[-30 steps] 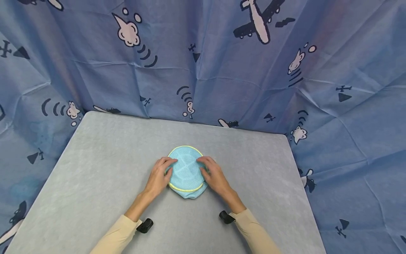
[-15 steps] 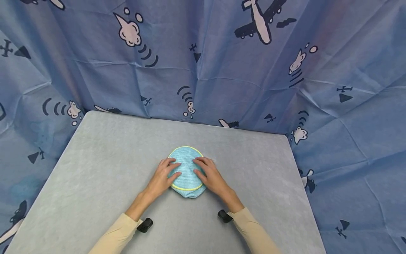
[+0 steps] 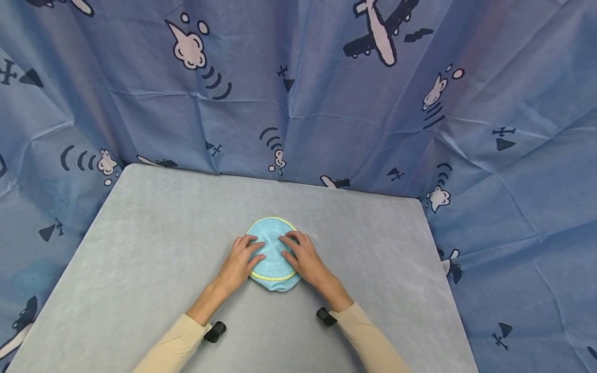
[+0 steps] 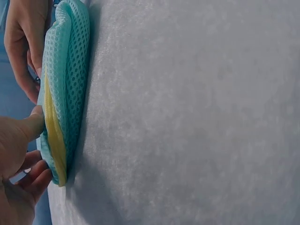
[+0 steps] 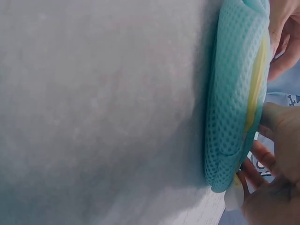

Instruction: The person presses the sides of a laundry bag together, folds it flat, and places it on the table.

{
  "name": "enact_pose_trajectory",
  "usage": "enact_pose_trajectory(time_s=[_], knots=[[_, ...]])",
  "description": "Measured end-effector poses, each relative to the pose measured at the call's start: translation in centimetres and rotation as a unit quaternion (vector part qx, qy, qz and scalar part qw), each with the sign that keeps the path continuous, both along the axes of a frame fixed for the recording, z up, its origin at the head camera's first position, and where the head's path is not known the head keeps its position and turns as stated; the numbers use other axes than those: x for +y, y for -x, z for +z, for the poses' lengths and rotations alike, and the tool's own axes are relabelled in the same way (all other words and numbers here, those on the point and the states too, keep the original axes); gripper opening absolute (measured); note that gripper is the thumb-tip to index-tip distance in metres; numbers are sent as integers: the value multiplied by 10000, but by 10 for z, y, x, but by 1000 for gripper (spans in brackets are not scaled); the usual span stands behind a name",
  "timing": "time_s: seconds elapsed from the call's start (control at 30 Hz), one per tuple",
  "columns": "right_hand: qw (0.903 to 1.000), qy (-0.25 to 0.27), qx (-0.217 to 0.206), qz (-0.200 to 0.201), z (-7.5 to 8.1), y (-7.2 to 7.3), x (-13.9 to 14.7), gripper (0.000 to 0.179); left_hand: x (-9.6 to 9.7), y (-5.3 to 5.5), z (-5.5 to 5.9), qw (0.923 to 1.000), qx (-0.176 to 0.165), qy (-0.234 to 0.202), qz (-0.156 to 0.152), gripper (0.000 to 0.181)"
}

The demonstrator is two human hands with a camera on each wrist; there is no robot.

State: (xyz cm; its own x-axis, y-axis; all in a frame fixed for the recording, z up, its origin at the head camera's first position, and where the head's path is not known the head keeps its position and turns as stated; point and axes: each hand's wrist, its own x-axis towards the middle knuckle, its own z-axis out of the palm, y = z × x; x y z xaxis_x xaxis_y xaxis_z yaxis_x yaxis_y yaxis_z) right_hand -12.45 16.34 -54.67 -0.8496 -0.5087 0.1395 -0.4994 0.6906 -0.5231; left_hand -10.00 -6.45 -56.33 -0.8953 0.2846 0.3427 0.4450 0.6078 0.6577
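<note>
A round light-blue mesh bag with yellow trim lies collapsed on the table in the head view. Seen side-on in the left wrist view, the mesh bag is a low, soft stack with a yellow band. My left hand rests on its left part, fingers spread and slightly bent. Opposite it, my right hand touches the right part in the same way. A gap of blue mesh shows between the two hands. In the right wrist view, a pale tab sticks out at the bag's lower end.
The grey table extends around the bag on all sides. A blue curtain printed with planes hangs behind it and along both sides. Black wrist cameras sit at both cuffs.
Both hands have come inward from the bag's left and right rims onto its top, their fingertips now closer together. The bag has stayed in nearly the same spot.
</note>
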Motion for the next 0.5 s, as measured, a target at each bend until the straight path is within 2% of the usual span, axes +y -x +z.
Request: enact_pose_trajectory(time_s=[0.23, 0.5], knots=[[9996, 210, -96, -182, -1, -1, -5, 38, 1, -1, -4, 9999, -61, -115, 52, 33], [9993, 175, -177, -270, 1, -1, -7, 37, 1, 1, -3, 9998, -149, -69, 91, 33]])
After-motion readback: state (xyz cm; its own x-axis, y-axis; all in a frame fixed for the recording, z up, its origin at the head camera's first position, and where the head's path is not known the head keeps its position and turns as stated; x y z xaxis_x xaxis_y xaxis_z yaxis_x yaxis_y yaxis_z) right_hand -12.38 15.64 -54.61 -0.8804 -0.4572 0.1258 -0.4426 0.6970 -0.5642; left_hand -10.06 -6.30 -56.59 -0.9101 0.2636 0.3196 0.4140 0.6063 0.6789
